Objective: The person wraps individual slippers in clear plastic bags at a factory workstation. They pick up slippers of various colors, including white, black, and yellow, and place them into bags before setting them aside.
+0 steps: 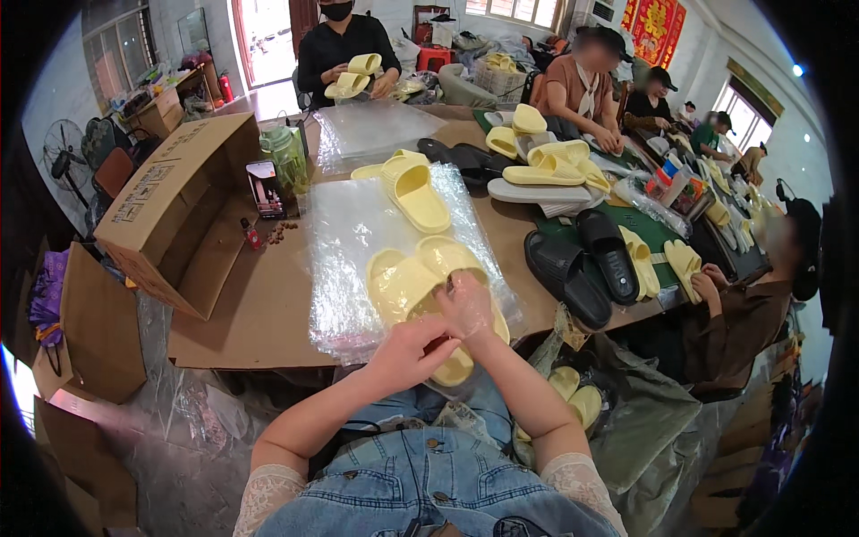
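A pair of pale yellow slippers (395, 285) lies in a clear plastic bag on a stack of clear plastic bags (344, 259) right in front of me. My right hand (469, 309) reaches inside the bag, its film over the skin, with the fingers bent down onto one slipper. Close to that wrist, my left hand (416, 347) has its fingers curled together at the bag's near edge; what they pinch is partly hidden. Just beyond, more yellow slippers (419, 192) rest on the bag stack.
An open cardboard box (170, 215) stands on the table's left, beside a green jar (284, 157) and a small red bottle (250, 234). Black slippers (568, 273) and more slippers lie to the right. Co-workers (347, 54) handle slippers around the table.
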Available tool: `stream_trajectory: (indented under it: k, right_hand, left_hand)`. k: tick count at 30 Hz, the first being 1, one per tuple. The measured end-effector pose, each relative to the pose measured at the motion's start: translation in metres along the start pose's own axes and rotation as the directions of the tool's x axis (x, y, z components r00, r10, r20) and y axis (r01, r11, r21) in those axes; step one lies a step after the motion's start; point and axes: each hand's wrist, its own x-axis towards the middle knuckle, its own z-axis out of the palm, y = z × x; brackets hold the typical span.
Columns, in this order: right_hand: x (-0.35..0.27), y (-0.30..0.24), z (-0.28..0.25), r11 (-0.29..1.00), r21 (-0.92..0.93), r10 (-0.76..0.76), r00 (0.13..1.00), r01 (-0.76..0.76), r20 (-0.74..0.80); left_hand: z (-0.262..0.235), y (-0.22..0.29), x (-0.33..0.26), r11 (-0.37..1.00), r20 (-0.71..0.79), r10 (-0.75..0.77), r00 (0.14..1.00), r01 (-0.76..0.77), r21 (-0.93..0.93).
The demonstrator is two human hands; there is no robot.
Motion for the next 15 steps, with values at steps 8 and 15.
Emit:
stream_trajectory:
  k: [8,15]
  right_hand:
    - [-0.016,-0.002,0.032,0.927,0.318,-0.208,0.978,0.199,-0.005]
    - [0.009,-0.028,-0.002,0.987,0.047,0.152,0.986,-0.155,0.062]
  left_hand:
    - [-0.001,-0.008,0.005,0.950,-0.023,0.256,0.966,-0.248,0.190]
    - [-0.002,0.027,-0.011,0.914,0.383,0.137,0.914,0.033,-0.405]
